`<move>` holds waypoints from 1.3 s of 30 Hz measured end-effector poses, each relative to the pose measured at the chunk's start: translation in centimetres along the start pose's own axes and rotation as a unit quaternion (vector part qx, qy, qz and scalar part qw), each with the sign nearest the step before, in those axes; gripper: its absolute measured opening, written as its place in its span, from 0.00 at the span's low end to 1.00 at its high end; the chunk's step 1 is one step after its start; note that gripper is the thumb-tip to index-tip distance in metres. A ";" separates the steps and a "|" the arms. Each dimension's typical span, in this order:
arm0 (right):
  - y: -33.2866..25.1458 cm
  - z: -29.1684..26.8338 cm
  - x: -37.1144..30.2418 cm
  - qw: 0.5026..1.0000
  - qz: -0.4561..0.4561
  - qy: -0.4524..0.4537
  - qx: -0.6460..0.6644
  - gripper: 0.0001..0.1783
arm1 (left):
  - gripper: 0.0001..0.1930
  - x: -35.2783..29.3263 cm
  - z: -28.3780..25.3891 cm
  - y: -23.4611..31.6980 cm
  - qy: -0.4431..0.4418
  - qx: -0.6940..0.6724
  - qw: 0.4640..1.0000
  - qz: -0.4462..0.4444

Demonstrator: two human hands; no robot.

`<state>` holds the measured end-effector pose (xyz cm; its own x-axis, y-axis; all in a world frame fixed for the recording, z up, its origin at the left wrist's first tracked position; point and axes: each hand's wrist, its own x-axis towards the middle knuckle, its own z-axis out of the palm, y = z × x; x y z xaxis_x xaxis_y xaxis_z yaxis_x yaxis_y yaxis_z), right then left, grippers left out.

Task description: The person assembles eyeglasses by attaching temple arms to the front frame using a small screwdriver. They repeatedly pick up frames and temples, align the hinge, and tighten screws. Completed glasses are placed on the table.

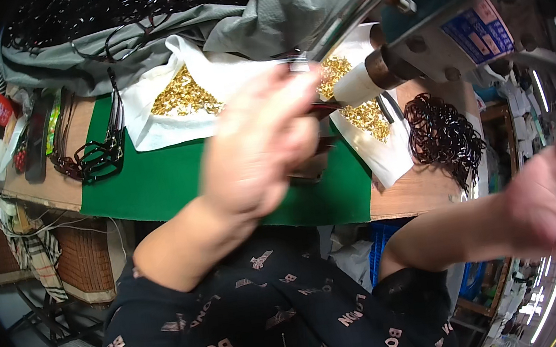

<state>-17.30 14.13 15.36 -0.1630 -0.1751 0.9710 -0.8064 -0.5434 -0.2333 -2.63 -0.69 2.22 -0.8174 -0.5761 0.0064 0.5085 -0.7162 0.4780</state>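
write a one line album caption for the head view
Left hand raised at a press machine over a green mat, right hand out wide, gold pieces on white cloth.

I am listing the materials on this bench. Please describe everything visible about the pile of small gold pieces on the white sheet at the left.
The pile of gold pieces is a loose heap of many tiny shiny parts, metal by the look; single shapes are too small to tell. It lies in the hollow of a crumpled white sheet, which rests partly on the green mat. No hand touches it.

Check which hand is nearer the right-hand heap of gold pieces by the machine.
Left. The left hand is raised just left of the gold heap on white paper, at the machine's nozzle. The right hand is far off to the right, beyond the bench edge.
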 end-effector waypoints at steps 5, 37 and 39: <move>9.2 -3.8 -12.7 0.860 0.421 -0.180 -0.225 0.06 | 0.12 -3.8 -8.9 4.5 0.079 0.045 0.995 0.028; 13.8 -1.8 -18.1 0.776 0.432 -0.331 -0.319 0.08 | 0.36 -7.3 -7.6 1.5 -0.079 0.618 0.773 0.118; 13.1 -1.9 -17.7 0.756 0.479 -0.308 -0.322 0.08 | 0.37 -6.7 -6.8 1.4 -0.123 0.577 0.800 0.114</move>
<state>-26.09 11.64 -4.83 -0.7115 -0.6928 0.1171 -0.6282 0.5525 -0.5478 5.40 -0.48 -3.19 -0.8392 -0.4442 0.3136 0.1796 0.3179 0.9310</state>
